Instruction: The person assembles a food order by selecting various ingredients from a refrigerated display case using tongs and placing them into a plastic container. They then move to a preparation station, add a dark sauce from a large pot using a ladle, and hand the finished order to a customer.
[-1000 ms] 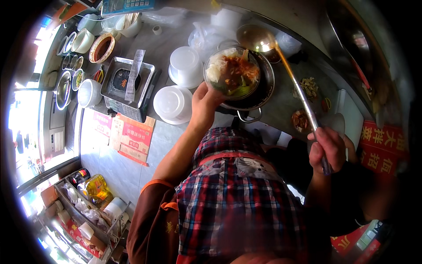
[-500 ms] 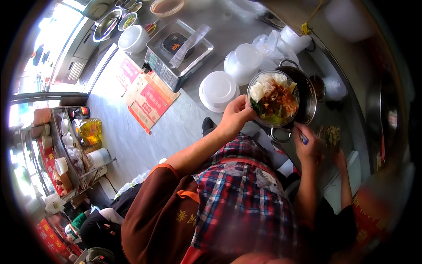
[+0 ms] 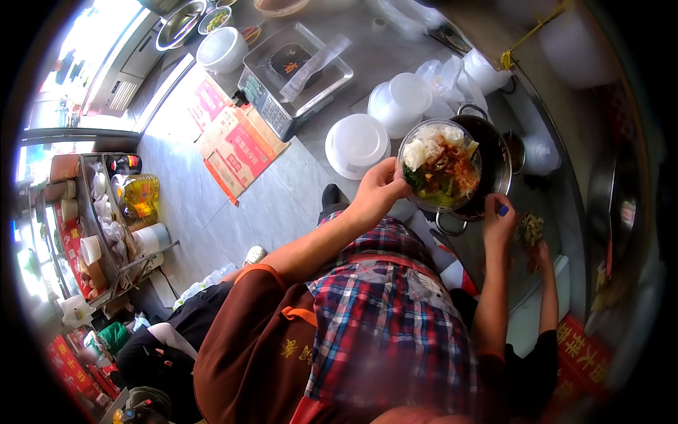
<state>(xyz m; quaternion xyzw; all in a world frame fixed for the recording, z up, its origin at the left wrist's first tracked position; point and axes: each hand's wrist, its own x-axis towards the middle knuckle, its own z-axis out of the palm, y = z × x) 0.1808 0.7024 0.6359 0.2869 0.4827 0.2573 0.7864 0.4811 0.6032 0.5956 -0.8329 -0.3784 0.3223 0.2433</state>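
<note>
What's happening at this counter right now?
A person in a plaid shirt and brown apron holds a clear round plastic bowl of noodles, greens and shredded toppings in the left hand, over a dark metal pot on the steel counter. The right hand grips a dark utensil handle with a blue tip beside the pot. Stacked white lidded containers and a grey digital scale sit nearby.

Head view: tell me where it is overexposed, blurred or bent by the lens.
Head view: daylight burns out the upper left by the steel basins; the plaid apron at the bottom is soft and blurred; the counter edge curves toward the dark round rim; the clear bowl of food in the left hand is sharp and evenly lit; the right hand sits in dimmer light.
</note>
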